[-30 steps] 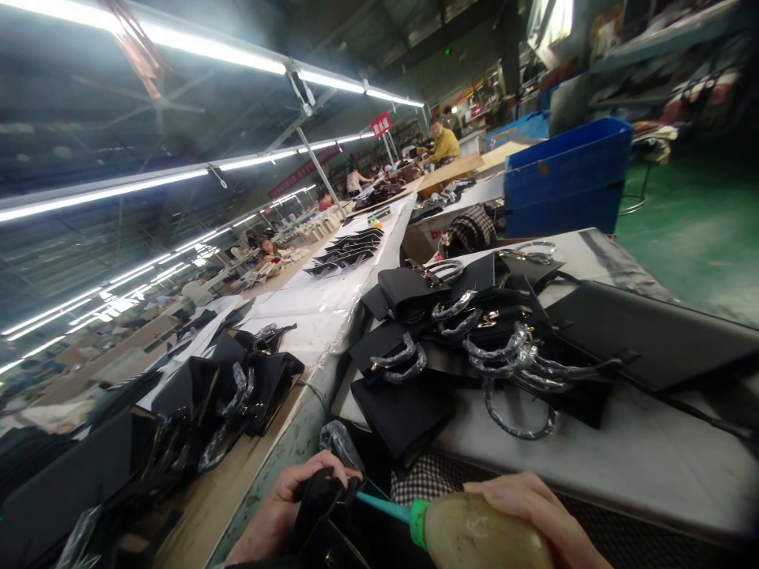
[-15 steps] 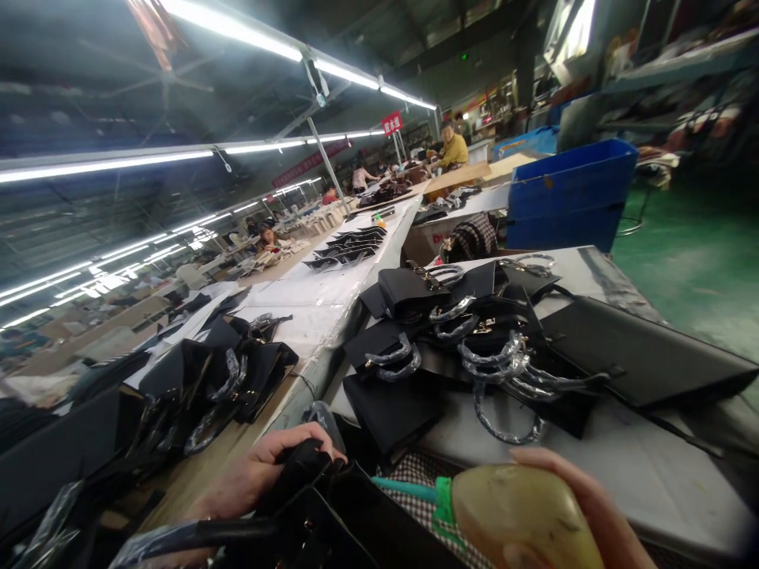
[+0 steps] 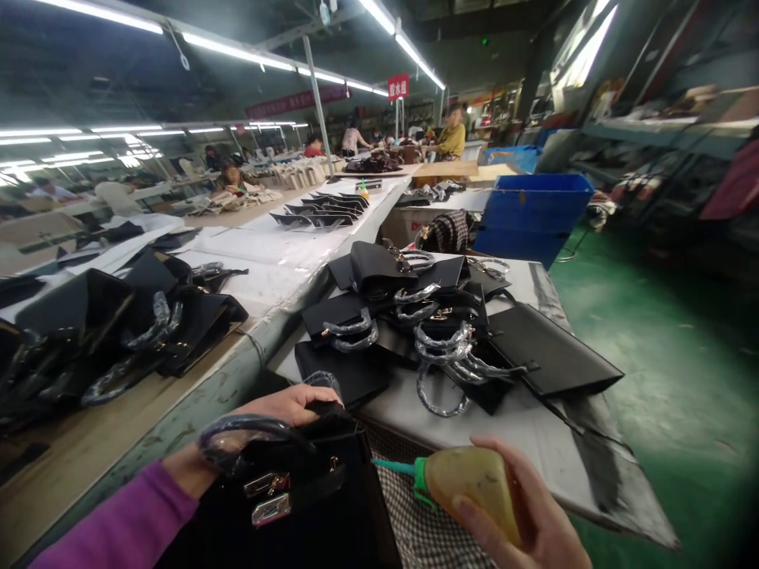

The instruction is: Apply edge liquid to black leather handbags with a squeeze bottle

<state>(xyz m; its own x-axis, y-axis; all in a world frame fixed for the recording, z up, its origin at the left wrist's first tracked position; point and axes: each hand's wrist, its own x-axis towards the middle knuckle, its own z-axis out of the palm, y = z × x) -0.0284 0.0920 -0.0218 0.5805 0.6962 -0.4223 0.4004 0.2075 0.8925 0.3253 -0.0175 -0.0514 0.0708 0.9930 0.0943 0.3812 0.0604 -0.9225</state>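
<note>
My left hand (image 3: pixel 278 411) grips the top of a black handbag (image 3: pixel 308 506) at the bottom centre; the bag's handle is wrapped in plastic and a silver clasp shows on its front. My right hand (image 3: pixel 522 514) holds a yellowish squeeze bottle (image 3: pixel 474 486) with a green cap. The bottle's thin teal nozzle (image 3: pixel 394 468) points left at the bag's upper right edge. A checked cloth (image 3: pixel 415 529) lies under the bag and bottle.
A pile of black handbags with wrapped handles (image 3: pixel 427 332) lies on the grey table (image 3: pixel 534 435) ahead. More bags (image 3: pixel 118 332) sit on the long bench at left. A blue crate (image 3: pixel 534 213) stands beyond. Other people work further back (image 3: pixel 451 138). Green floor at right.
The view has tilted down and levelled. The bag has come up into view with its clasp and handle showing. My right hand and the bottle have stayed close to the bag.
</note>
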